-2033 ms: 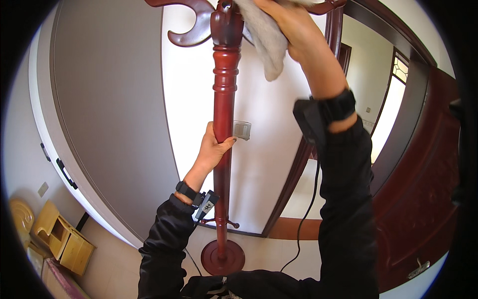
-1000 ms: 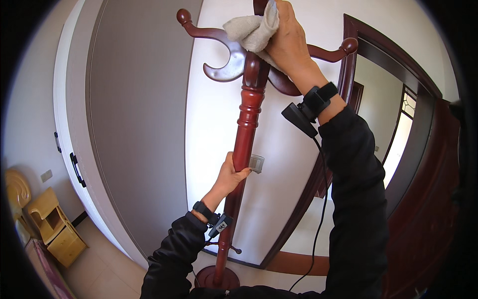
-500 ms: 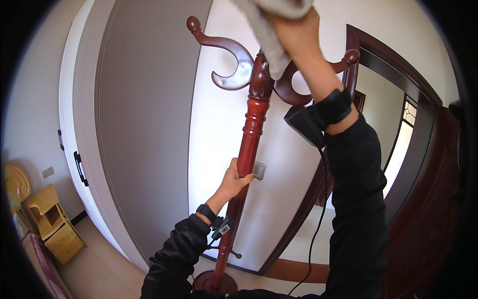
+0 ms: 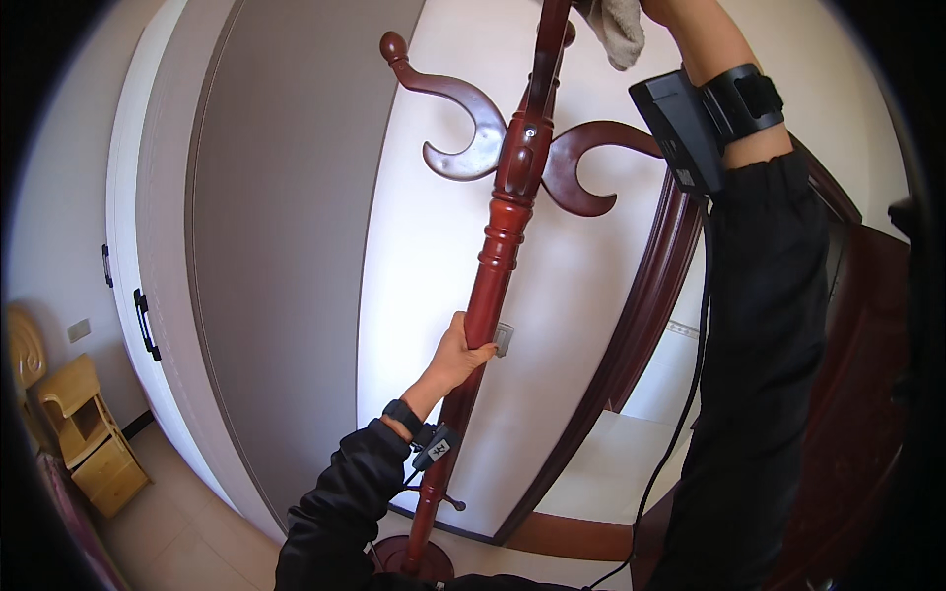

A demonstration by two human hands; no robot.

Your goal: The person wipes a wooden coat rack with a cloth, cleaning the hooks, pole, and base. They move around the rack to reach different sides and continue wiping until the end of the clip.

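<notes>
A dark red wooden coat stand (image 4: 490, 286) rises from its round base near the floor, with curved, knobbed hooks at the top. My left hand (image 4: 457, 357) is wrapped round the middle of its pole. At the upper edge, beside the stand's top, a grey cloth (image 4: 619, 32) hangs from my right hand (image 4: 672, 8). Most of that hand is cut off by the picture's edge, so its fingers are out of sight. My right forearm passes in front of the right-hand hook. Both wrists carry black strapped devices.
A grey panel (image 4: 281, 246) and a white door with black handles (image 4: 146, 325) stand on the left. Beyond them is a light wooden nightstand (image 4: 99, 443). To the right are a dark red door frame (image 4: 641, 305) and door (image 4: 867, 394). A black cable (image 4: 680, 433) hangs from my right wrist.
My right hand has moved up and to the right with the cloth, away from the stand's upper pole, baring its top. My left hand keeps its hold on the pole.
</notes>
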